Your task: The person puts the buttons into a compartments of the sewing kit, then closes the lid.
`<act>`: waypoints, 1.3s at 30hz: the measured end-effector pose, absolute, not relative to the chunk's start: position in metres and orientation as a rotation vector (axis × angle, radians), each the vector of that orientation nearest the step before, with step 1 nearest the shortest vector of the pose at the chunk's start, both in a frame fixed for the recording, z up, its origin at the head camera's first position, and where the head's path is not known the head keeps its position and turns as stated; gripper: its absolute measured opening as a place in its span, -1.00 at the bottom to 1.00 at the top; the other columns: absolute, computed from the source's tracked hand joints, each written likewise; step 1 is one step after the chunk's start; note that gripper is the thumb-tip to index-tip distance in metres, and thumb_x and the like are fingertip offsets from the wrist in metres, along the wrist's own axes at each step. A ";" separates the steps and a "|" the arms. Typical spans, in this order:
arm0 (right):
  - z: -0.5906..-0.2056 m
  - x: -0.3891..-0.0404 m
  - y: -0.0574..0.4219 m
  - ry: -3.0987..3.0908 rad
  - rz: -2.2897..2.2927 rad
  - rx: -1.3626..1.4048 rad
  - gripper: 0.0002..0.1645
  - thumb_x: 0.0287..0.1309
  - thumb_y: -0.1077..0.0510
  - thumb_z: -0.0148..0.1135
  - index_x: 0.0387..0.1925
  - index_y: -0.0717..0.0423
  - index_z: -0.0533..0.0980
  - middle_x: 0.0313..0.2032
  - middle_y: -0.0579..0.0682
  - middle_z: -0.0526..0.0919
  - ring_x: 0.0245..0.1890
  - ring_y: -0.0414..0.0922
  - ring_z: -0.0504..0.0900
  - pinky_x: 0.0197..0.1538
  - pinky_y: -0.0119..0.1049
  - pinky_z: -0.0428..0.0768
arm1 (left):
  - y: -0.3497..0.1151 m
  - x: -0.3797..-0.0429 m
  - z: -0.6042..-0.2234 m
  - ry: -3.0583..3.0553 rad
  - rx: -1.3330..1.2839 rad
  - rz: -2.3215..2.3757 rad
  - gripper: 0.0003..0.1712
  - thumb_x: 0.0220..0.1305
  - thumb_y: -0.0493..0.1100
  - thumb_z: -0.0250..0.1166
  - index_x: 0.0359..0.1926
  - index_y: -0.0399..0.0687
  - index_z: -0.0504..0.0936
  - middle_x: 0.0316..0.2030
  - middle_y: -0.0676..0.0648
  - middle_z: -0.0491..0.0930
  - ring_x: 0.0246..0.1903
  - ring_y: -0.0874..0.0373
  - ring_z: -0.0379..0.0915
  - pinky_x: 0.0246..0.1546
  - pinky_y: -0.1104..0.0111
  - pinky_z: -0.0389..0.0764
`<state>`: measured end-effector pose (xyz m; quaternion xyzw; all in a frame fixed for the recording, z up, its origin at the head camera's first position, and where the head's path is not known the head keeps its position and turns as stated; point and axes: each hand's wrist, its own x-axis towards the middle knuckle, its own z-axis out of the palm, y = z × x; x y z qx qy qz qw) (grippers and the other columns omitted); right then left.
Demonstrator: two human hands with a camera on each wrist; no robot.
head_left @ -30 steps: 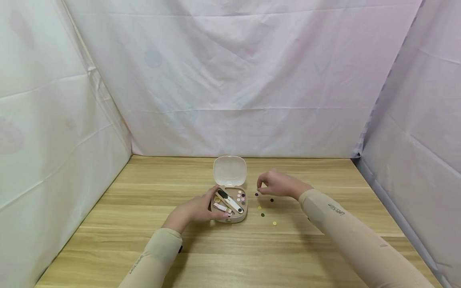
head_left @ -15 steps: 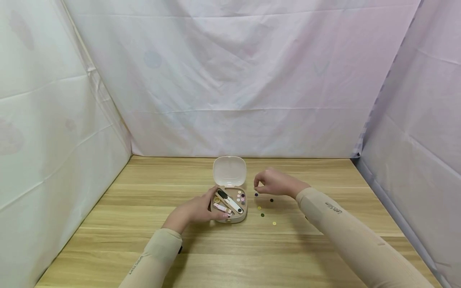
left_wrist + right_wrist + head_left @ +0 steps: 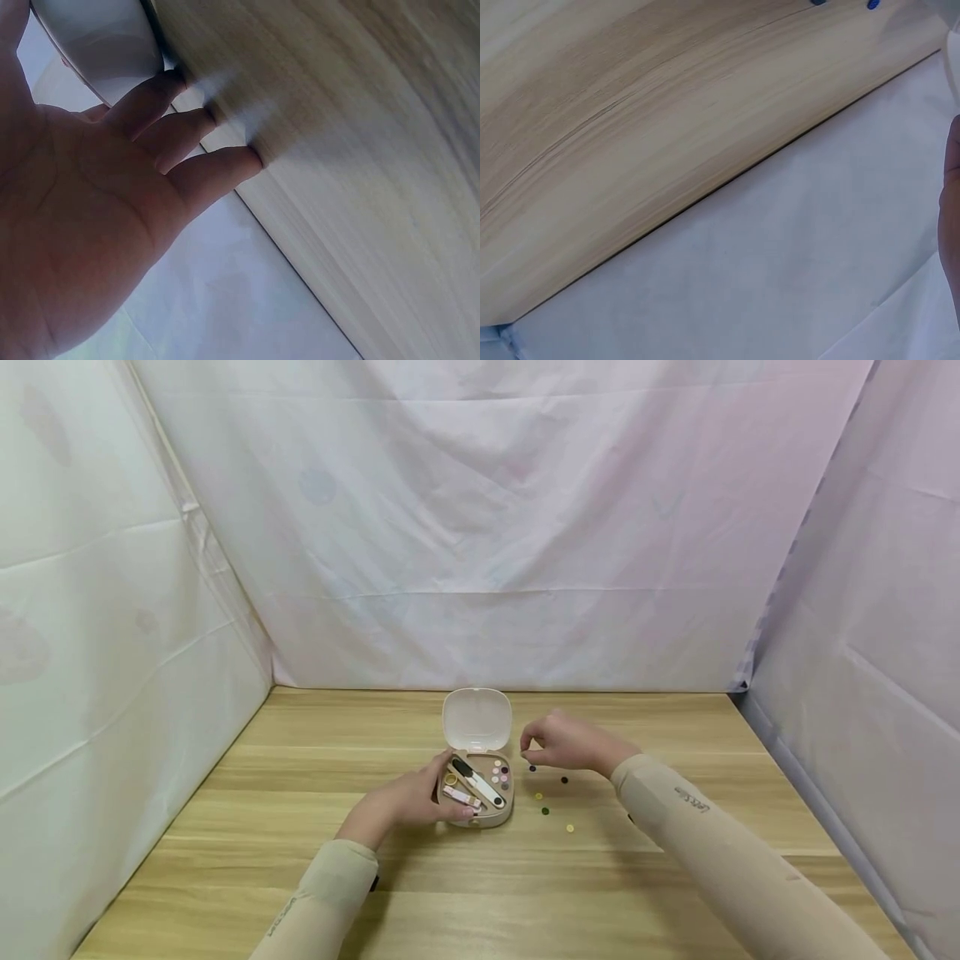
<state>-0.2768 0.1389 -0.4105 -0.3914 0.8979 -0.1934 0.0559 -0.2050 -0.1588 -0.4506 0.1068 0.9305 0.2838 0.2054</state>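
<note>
A small pale sewing box [image 3: 486, 820] stands on the table with its white lid [image 3: 477, 720] raised. My left hand [image 3: 408, 795] grips its left side, thumb at the front and fingers toward the back. In the left wrist view three fingertips rest at the table beside the box. Inside lie a white tool with a black end [image 3: 480, 783], a gold ring [image 3: 451, 780], a white-and-pink strip [image 3: 462, 796] and several buttons [image 3: 496, 779]. To the right, my right hand [image 3: 566, 743] pinches a tiny pale button, mostly hidden, between thumb and forefinger.
Loose buttons lie right of the box: a dark blue button [image 3: 532, 768], a black one [image 3: 565, 780], a green button [image 3: 545, 811], and yellow buttons, one nearer the front [image 3: 570, 828]. White cloth [image 3: 480, 527] hangs behind the wooden table [image 3: 480, 893] and at both sides.
My right hand has moved slightly left toward the box, fingertips still pinched. The left hand keeps its hold on the box, and the loose buttons lie as before.
</note>
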 end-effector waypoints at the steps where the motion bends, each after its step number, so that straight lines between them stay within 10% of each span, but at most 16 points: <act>1: -0.410 -0.275 0.138 2.725 -0.600 -1.197 -0.91 0.28 0.20 0.34 -0.28 0.05 0.74 -0.66 -0.26 0.37 -0.64 -0.38 0.23 -0.51 -0.49 0.28 | -0.159 -0.205 -0.451 2.593 0.300 0.792 0.41 0.14 0.47 0.50 0.75 0.21 -0.13 0.58 -0.32 0.30 0.50 -0.33 0.36 0.49 -0.22 0.40; 39: -0.432 -0.273 0.095 2.656 -0.614 -1.220 -0.91 0.31 0.13 0.43 -0.23 0.05 0.76 -0.53 -0.19 0.60 -0.56 -0.36 0.38 -0.44 -0.48 0.44 | -0.161 -0.204 -0.451 2.592 0.294 0.763 0.40 0.15 0.51 0.46 0.75 0.25 -0.16 0.56 -0.33 0.34 0.44 -0.32 0.44 0.44 -0.21 0.47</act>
